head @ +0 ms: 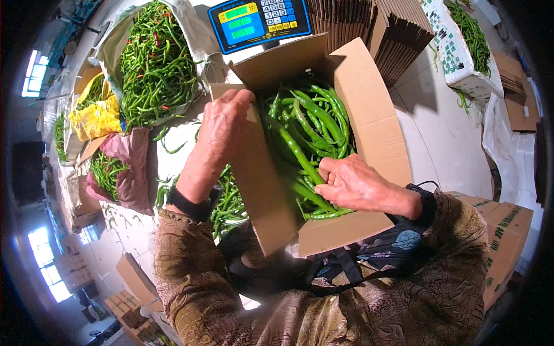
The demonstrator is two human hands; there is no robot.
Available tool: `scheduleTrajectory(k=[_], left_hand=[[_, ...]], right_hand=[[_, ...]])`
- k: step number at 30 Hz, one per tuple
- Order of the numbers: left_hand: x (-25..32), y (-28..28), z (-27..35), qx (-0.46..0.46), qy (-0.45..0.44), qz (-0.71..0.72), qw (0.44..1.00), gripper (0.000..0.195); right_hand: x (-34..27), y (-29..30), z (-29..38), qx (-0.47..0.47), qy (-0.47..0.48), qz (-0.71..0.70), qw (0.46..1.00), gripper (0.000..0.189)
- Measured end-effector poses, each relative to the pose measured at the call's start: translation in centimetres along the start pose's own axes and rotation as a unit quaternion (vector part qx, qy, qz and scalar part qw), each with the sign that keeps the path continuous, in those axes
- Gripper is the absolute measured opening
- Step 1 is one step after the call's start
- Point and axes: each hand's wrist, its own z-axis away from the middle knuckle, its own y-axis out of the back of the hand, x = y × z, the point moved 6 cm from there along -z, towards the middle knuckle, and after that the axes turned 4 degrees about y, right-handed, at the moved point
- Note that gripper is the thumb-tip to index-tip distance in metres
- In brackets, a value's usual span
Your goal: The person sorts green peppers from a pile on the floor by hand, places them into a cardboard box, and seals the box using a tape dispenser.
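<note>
In front of me stands an open cardboard box (371,116) with its flaps spread. Long green chili peppers (320,116) fill much of it. My left hand (225,123) is closed over the far corner of the box's left flap (259,186). Over the near right part of the box, my right hand (357,184) pinches the near end of one long green chili pepper (298,151), which lies slantwise on top of the others. Its fingertips are partly hidden behind the curled knuckles. The near flap (342,235) folds outward toward my body.
A lit digital scale display (259,24) rises behind the box, beside stacked flattened cartons (389,39). On the left are a large sack of chilies (158,69), a yellow bag (96,114) and a maroon bag (134,173). A foam box (454,52) and printed cartons (504,246) stand right.
</note>
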Motion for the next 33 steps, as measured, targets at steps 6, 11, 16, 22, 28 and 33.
scheduleTrajectory(k=[6,11,16,22,28,33], left_hand=[[-6.1,4.1,-0.4,0.173,0.077,-0.171,0.967,0.032],[-5.4,4.7,-1.7,0.181,0.123,-0.137,0.966,0.035],[0.7,2.6,-4.3,0.212,-0.051,-0.113,0.969,0.038],[1.5,-1.6,-5.3,0.071,-0.037,-0.078,0.994,0.049],[2.3,-2.7,-6.0,0.019,-0.052,0.017,0.998,0.027],[3.5,-7.2,-2.3,-0.153,-0.054,0.065,0.985,0.045]], right_hand=[[0.8,-1.4,-0.4,-0.031,-0.038,-0.036,0.998,0.026],[1.8,-3.0,-3.1,0.029,0.069,0.022,0.997,0.029],[1.8,-4.4,-3.6,0.014,0.053,0.1,0.993,0.036],[-1.9,-1.7,-0.7,-0.1,0.044,0.151,0.983,0.049],[-2.2,-4.4,7.9,-0.111,0.298,0.217,0.923,0.038],[-0.3,-3.9,4.9,-0.111,0.222,0.196,0.949,0.026]])
